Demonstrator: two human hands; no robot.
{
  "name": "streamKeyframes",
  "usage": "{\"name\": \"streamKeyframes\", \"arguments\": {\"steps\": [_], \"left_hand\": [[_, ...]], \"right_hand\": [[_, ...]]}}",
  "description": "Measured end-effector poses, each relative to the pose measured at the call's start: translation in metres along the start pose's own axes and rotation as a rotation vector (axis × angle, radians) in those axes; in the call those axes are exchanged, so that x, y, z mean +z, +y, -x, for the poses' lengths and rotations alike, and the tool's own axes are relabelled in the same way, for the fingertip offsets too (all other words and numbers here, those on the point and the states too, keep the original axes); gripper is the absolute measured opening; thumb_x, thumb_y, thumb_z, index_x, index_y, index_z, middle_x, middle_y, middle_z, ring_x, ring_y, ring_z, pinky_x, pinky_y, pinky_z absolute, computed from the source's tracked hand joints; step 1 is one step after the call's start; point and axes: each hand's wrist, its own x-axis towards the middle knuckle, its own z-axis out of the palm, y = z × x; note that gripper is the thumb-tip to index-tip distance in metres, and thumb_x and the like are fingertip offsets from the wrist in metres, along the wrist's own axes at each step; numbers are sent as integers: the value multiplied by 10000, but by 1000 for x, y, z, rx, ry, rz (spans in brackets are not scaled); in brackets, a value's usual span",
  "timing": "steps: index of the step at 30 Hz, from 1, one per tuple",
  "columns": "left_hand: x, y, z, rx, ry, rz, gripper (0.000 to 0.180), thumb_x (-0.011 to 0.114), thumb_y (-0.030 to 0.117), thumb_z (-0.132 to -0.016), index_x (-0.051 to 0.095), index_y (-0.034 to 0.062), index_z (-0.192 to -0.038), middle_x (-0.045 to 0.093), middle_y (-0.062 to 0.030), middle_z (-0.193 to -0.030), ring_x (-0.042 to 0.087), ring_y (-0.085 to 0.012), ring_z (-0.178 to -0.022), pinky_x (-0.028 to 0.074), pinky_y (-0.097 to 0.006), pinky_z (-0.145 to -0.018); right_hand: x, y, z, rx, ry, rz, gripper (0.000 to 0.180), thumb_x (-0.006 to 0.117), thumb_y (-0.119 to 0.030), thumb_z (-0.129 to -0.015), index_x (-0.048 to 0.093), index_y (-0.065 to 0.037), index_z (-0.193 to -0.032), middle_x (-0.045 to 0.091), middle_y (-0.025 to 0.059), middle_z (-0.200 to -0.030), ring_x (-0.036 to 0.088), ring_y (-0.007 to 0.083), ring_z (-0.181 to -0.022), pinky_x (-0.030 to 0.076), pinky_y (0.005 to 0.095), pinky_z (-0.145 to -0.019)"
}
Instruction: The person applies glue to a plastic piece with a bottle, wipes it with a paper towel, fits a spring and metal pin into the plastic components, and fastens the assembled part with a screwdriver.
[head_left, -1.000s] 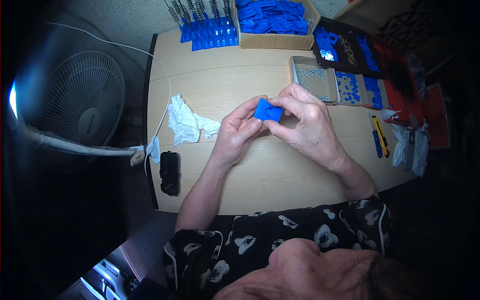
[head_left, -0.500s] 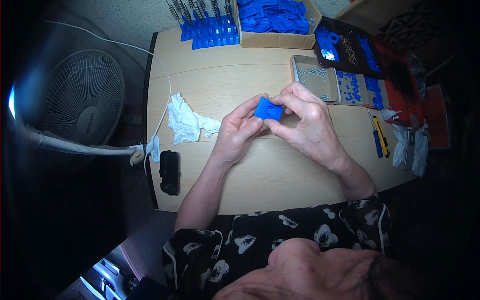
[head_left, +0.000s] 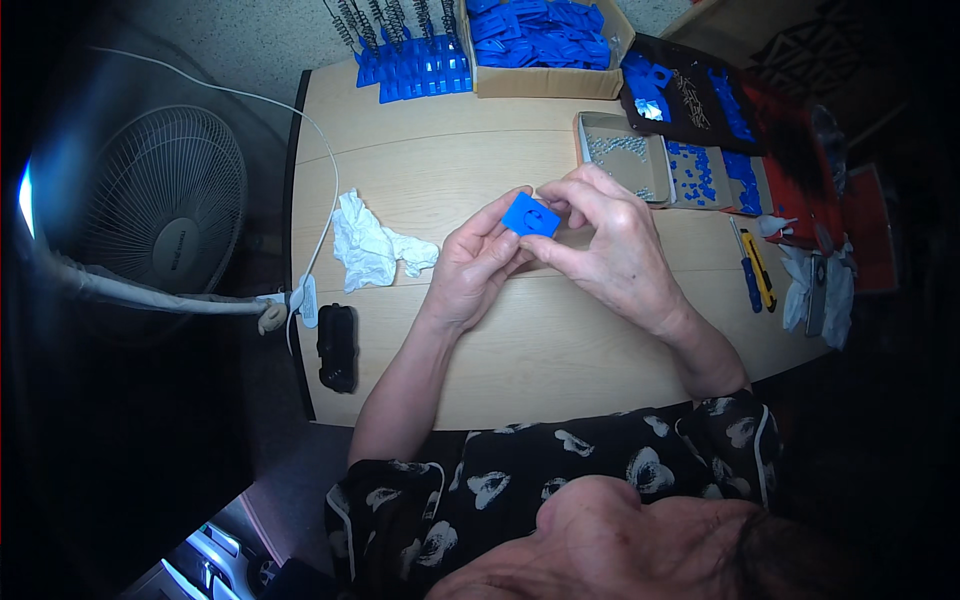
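Note:
Above the middle of the table, a small square blue plastic piece [head_left: 530, 216] is tilted up, with a round recess in its face. My left hand [head_left: 478, 255] pinches it along its left side between thumb and fingers. My right hand [head_left: 615, 240] is at its right side, the thumb against the lower edge and the index finger bent near the upper corner. Whatever lies behind the piece, under the fingers, is hidden.
A crumpled white cloth [head_left: 370, 240] lies left of my hands, by a black case [head_left: 338, 348]. Trays of small metal parts [head_left: 622, 150] and blue bits [head_left: 695, 172] stand right. Behind are a carton of blue pieces [head_left: 545, 82] and blue parts with springs [head_left: 425, 70]. A yellow cutter [head_left: 760, 272] lies right.
The blue piece has turned slightly so that its face shows more fully. My right index finger has drawn back a little from its upper corner.

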Motion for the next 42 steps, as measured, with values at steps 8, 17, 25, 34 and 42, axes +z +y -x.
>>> {"name": "streamKeyframes", "arguments": {"steps": [8, 17, 25, 34, 42], "left_hand": [[-5, 7, 0, -87, -42, 31, 501, 470, 91, -1019, 320, 15, -1491, 520, -146, -1386, 582, -183, -1169, 494, -292, -974], [-2, 6, -1, -121, -57, 11, 487, 465, 92, -1018, 342, 1, -1481, 552, -130, -1343, 586, -155, -1121, 499, -266, -916], [-10, 1, -1, -133, -89, -32, 479, 480, 96, -1014, 367, -13, -1467, 572, -100, -1289, 579, -136, -1089, 503, -264, -890], [-9, 1, -2, -161, -78, -54, 479, 496, 105, -1011, 378, -14, -1460, 565, -92, -1310, 578, -112, -1076, 507, -249, -873], [-10, -1, -1, -155, -75, -73, 466, 498, 124, -1017, 396, -13, -1451, 579, -76, -1285, 584, -95, -1053, 509, -233, -857]], "right_hand": [[-18, 26, 3, 360, -74, -405, 194, 628, -99, -950, 668, 41, -1078, 676, 41, -806, 582, 39, -667, 474, 173, -603], [-6, 46, 11, 544, -249, -815, 217, 618, -157, -967, 664, 51, -1008, 681, 64, -807, 599, 51, -613, 480, 173, -531], [-2, 45, 14, 598, -281, -911, 209, 683, -158, -920, 670, 49, -942, 678, 89, -744, 618, 74, -559, 485, 177, -457], [2, 47, 15, 618, -316, -878, 191, 719, -152, -891, 661, 29, -872, 649, 51, -680, 590, 53, -517, 457, 165, -441], [4, 47, 15, 631, -311, -847, 175, 735, -128, -873, 638, 18, -867, 632, 44, -660, 571, 50, -496, 438, 167, -434]]}}
